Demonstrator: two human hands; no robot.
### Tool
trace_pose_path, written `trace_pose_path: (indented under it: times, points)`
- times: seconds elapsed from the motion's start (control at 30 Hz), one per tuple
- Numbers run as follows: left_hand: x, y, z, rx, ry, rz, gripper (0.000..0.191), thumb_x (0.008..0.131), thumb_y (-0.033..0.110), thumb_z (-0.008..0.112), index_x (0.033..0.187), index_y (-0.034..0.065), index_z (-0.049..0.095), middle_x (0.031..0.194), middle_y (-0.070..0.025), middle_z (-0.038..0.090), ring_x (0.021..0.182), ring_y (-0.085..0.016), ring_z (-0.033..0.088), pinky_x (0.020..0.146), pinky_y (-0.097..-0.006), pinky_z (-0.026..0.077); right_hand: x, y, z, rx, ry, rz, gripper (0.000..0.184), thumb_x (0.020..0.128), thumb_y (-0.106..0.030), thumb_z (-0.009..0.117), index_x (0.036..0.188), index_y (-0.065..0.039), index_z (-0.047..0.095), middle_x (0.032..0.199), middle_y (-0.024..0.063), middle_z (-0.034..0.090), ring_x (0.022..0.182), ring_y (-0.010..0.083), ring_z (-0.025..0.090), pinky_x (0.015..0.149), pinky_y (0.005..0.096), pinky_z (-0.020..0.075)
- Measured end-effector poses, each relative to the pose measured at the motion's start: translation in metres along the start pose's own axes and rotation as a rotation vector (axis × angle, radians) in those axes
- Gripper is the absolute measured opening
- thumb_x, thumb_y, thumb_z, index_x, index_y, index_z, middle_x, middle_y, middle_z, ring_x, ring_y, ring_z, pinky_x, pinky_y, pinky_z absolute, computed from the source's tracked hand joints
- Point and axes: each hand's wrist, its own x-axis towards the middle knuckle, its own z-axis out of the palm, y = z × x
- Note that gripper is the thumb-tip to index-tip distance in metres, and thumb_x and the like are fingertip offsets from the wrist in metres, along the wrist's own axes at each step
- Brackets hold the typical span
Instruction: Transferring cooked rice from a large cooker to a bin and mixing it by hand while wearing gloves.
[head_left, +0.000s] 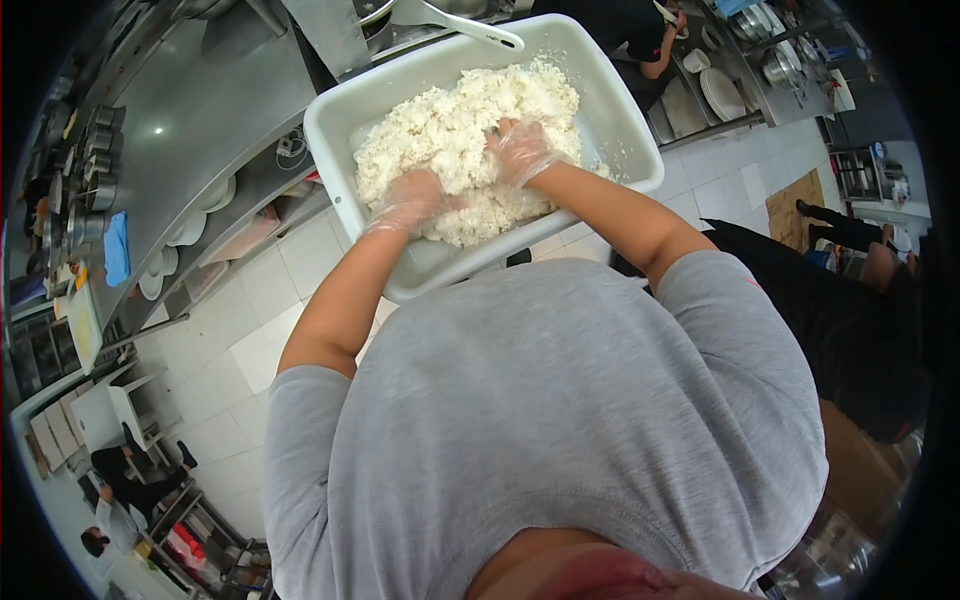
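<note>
A large white plastic tub (322, 135) stands before me with a heap of white rice-like grains (450, 120) in it. My left hand (411, 201), in a clear plastic glove, presses into the near left side of the heap, its fingertips partly buried. On the right side of the heap lies my right hand (521, 152), gloved the same way, with its fingers spread and partly sunk in the grains. Loose grains stick to the tub's inner wall. Whether either hand grasps some of the grains cannot be told.
A white plastic paddle (480, 31) rests over the tub's far rim. To the left runs a steel counter (217, 97) with pots and a blue cloth (116, 249). White plates (722, 94) stand on a shelf at right. Other people are at the far right, top right and lower left.
</note>
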Motion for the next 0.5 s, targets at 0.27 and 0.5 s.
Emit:
trace_pose_path:
  times: [0.27, 0.5]
  points:
    - [-0.048, 0.012, 0.003, 0.183, -0.434, -0.06, 0.044, 0.077, 0.043, 0.066, 0.096, 0.0045, 0.068, 0.101, -0.0103, 0.067, 0.099, -0.022, 0.062, 0.082, -0.0316, 0.049, -0.003, 0.096, -0.032, 0.948, -0.067, 0.096, 0.068, 0.08, -0.056, 0.063, 0.128, -0.01, 0.048, 0.112, 0.0159, 0.056, 0.102, 0.0256, 0.056, 0.085, 0.0357, 0.048]
    - [-0.056, 0.033, 0.016, -0.042, -0.02, 0.048, 0.082, 0.08, 0.05, 0.062, 0.137, -0.0036, 0.038, 0.136, -0.0265, 0.043, 0.124, -0.035, 0.045, 0.104, -0.0366, 0.038, -0.04, 0.165, 0.011, 0.74, -0.52, 0.191, 0.074, 0.079, -0.075, 0.048, 0.096, -0.004, 0.062, 0.078, 0.0083, 0.056, 0.07, 0.0216, 0.051, 0.064, 0.0362, 0.0435]
